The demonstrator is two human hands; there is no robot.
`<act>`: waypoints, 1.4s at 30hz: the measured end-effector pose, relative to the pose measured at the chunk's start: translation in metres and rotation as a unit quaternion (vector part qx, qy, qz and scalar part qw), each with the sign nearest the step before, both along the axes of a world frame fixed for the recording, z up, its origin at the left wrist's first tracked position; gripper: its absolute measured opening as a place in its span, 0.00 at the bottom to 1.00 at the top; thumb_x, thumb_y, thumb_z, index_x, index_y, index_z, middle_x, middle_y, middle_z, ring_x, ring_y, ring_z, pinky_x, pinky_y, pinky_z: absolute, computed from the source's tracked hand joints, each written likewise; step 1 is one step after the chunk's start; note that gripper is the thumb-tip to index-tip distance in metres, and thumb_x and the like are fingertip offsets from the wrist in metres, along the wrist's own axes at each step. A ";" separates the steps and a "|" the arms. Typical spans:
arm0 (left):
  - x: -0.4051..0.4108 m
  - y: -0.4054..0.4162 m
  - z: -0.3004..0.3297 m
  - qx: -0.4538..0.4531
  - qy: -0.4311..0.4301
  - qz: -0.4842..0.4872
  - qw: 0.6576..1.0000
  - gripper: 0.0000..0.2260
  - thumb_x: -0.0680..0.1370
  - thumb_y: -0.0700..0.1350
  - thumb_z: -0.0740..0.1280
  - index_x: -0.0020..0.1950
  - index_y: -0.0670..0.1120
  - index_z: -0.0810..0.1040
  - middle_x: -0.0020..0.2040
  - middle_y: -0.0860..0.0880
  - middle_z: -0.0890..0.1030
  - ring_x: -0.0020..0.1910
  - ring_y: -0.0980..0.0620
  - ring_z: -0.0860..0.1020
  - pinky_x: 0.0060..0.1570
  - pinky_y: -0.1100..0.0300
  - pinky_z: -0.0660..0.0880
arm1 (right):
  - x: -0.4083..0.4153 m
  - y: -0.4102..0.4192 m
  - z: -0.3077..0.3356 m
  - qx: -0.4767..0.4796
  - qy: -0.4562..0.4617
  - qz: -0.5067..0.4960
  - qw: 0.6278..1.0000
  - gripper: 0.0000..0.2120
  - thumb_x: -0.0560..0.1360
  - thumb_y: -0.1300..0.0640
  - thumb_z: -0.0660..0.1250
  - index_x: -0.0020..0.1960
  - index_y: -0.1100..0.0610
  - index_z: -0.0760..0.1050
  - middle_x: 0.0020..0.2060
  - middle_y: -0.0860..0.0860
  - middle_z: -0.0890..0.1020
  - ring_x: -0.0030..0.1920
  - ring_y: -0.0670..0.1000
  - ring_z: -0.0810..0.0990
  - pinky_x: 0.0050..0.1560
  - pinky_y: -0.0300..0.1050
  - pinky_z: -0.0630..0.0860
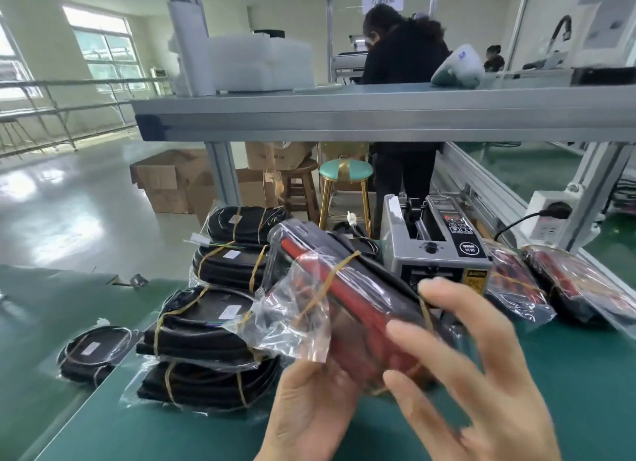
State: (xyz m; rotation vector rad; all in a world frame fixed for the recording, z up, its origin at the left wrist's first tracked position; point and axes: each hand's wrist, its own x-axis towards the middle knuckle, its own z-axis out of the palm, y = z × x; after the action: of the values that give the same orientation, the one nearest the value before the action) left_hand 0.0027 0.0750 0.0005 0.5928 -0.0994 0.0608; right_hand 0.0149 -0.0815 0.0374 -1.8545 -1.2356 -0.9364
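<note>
A red and black cable bundle (347, 288), tied with rubber bands and sealed in a clear plastic bag, is held tilted above the green bench (568, 374). My left hand (309, 405) holds its lower end from beneath, with the fingers hidden behind the bag. The loose end of the bag hangs over that hand. My right hand (481, 374) is blurred, its fingers spread and straight, and the fingertips lie against the bundle's right side.
Stacked black bagged cable bundles (213, 326) stand to the left, one more (93, 350) lower left. A grey tape dispenser (437, 250) sits behind, with two red-black bagged bundles (516, 288) to its right. A shelf (378, 116) runs overhead. Beyond are a person (402, 82), stools and boxes.
</note>
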 end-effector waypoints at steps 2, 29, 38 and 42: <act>0.000 0.003 0.012 -0.022 -0.001 -0.002 1.000 0.28 0.57 0.36 0.82 0.56 0.38 0.82 0.53 0.39 0.83 0.54 0.42 0.82 0.55 0.42 0.77 | 0.008 0.000 0.017 0.068 0.247 0.082 0.963 0.22 0.70 0.45 0.70 0.63 0.39 0.73 0.63 0.43 0.76 0.63 0.40 0.75 0.58 0.27 0.70; -0.028 0.195 0.045 0.390 0.219 0.352 0.822 0.08 0.76 0.48 0.66 0.46 0.44 0.78 0.27 0.48 0.78 0.17 0.55 0.68 0.19 0.72 0.63 | 0.127 0.172 0.044 0.012 0.707 0.283 0.648 0.08 0.73 0.55 0.71 0.50 0.59 0.80 0.38 0.51 0.82 0.35 0.50 0.80 0.42 0.45 0.78; -0.017 0.209 0.053 0.238 0.148 0.372 0.885 0.13 0.79 0.48 0.63 0.62 0.51 0.74 0.59 0.44 0.78 0.58 0.43 0.78 0.56 0.43 0.73 | 0.098 0.163 0.012 -0.093 -0.043 0.135 0.986 0.16 0.71 0.65 0.72 0.58 0.66 0.77 0.54 0.58 0.81 0.56 0.56 0.77 0.60 0.49 0.72; -0.008 0.196 0.039 0.443 0.188 0.365 0.797 0.05 0.74 0.53 0.70 0.49 0.59 0.82 0.50 0.53 0.83 0.55 0.47 0.78 0.60 0.47 0.71 | 0.095 0.164 -0.002 -0.149 -0.032 0.155 0.976 0.17 0.72 0.62 0.72 0.59 0.66 0.77 0.54 0.60 0.80 0.56 0.60 0.77 0.58 0.55 0.73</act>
State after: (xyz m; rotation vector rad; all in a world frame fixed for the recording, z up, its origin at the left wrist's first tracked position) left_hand -0.0056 0.2714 0.0396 1.5549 0.5365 0.6770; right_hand 0.1102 0.0825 0.0353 -1.7895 -1.7256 -0.6699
